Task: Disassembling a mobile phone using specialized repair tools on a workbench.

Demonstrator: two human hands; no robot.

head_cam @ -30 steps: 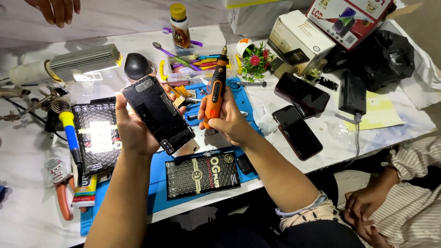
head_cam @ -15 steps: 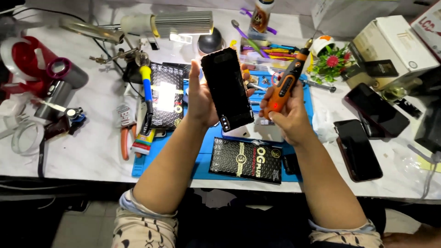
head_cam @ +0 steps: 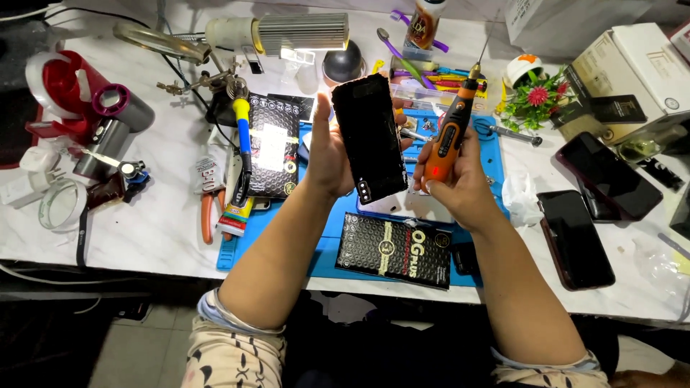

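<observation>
My left hand [head_cam: 328, 152] holds a black smartphone [head_cam: 370, 136] upright above the blue work mat [head_cam: 327, 237], its dark back facing me. My right hand [head_cam: 453, 183] grips an orange and black electric screwdriver [head_cam: 449, 133], its thin bit pointing up and away. The two hands are side by side, the screwdriver just right of the phone. A black flat package [head_cam: 394, 249] lies on the mat below both hands.
A lamp [head_cam: 287, 34], a soldering iron [head_cam: 243, 136], a black box [head_cam: 272, 147], pliers [head_cam: 208, 215] and a red device [head_cam: 68, 86] lie left. Two dark phones [head_cam: 575, 237] [head_cam: 607, 176], cardboard boxes [head_cam: 632, 72] and a small flower pot [head_cam: 535, 90] are right. Small tools crowd the far mat.
My view has swung left and lower, showing more of the left side of the bench. Both hands keep the phone and the screwdriver, held a little higher over the mat.
</observation>
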